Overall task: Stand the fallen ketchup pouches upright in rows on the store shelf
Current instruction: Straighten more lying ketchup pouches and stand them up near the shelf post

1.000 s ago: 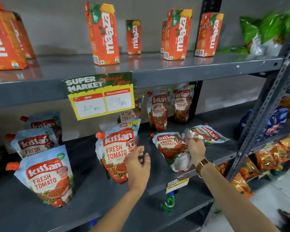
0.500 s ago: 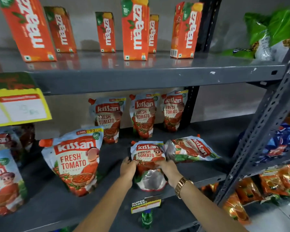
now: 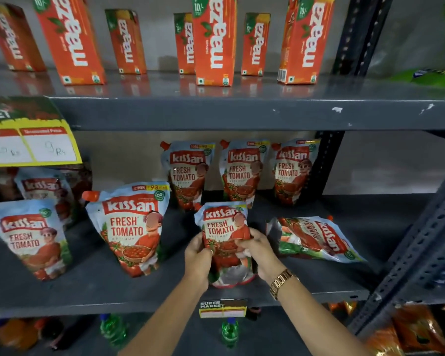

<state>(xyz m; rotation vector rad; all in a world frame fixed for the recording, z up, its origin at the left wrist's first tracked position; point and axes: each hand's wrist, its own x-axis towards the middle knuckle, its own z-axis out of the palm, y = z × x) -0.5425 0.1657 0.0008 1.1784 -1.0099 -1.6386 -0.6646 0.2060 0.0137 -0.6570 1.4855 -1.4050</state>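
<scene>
On the grey middle shelf [image 3: 113, 286] both my hands grip one Kissan ketchup pouch [image 3: 225, 227] near the front edge. My left hand [image 3: 198, 255] holds its left side, my right hand [image 3: 261, 251] its right side. The pouch leans back, its silver base lifted toward me. To its right another pouch [image 3: 316, 238] lies flat on its side. Three pouches [image 3: 242, 173] stand upright in a row at the back. A large upright pouch [image 3: 131, 227] stands to the left, and further left two more pouches [image 3: 30, 240] stand.
Orange Maaza juice cartons [image 3: 213, 39] line the top shelf. A yellow price card [image 3: 31, 145] hangs at the left. A slotted metal upright [image 3: 421, 253] runs diagonally at right. Green bottles [image 3: 229, 332] and orange snack packs [image 3: 419, 332] fill the shelf below. A small tag [image 3: 222, 308] clips to the shelf edge.
My left hand left the large pouch and joined my right hand on the fallen pouch. That pouch has tipped up from lying flat. The view has swung right and closer.
</scene>
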